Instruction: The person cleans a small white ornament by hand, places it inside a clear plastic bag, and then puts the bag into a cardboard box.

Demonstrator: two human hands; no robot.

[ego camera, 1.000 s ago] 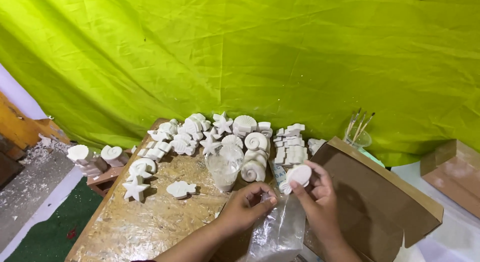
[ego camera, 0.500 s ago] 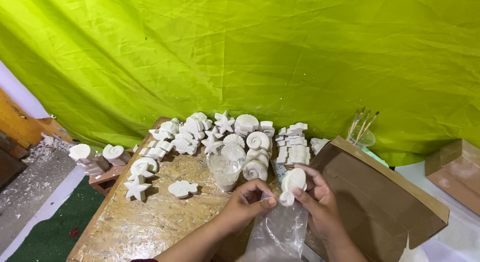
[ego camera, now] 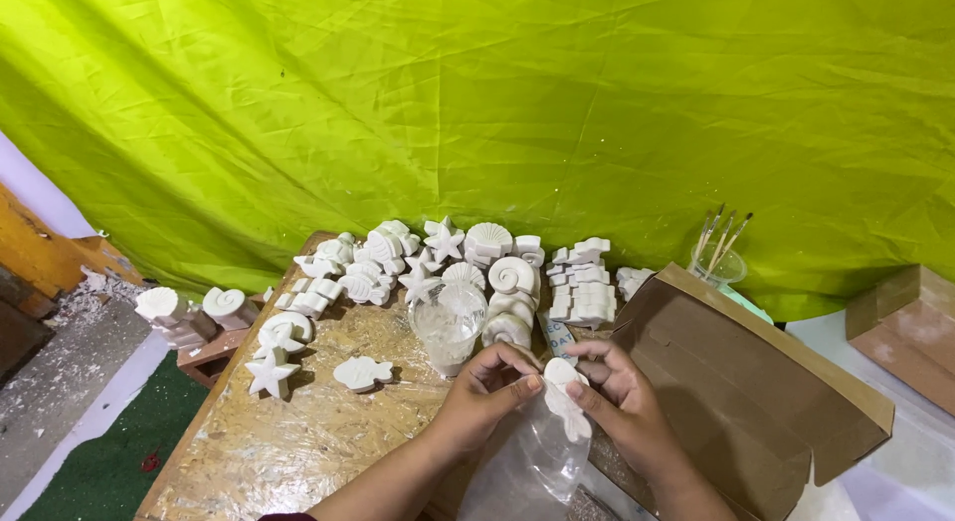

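Note:
My right hand [ego camera: 622, 397] pinches a small white plaster figure [ego camera: 565, 397] and holds it at the mouth of a clear plastic bag [ego camera: 532, 461]. My left hand [ego camera: 485, 394] grips the bag's upper edge right beside the figure. Both hands hover over the near part of a chipboard table [ego camera: 288, 441]. Several white plaster shells, stars and fish [ego camera: 438, 267] lie spread across the far half of the table, just beyond my hands.
An open brown cardboard box [ego camera: 756, 392] stands to the right of my hands. A clear cup [ego camera: 448, 327] sits just beyond my left hand. A jar of paintbrushes [ego camera: 718, 258] stands behind the box. A green cloth [ego camera: 497, 103] hangs as backdrop.
The plaster figure has turned upright and come down between both hands to the bag's mouth. My left hand has closed in on the bag's edge.

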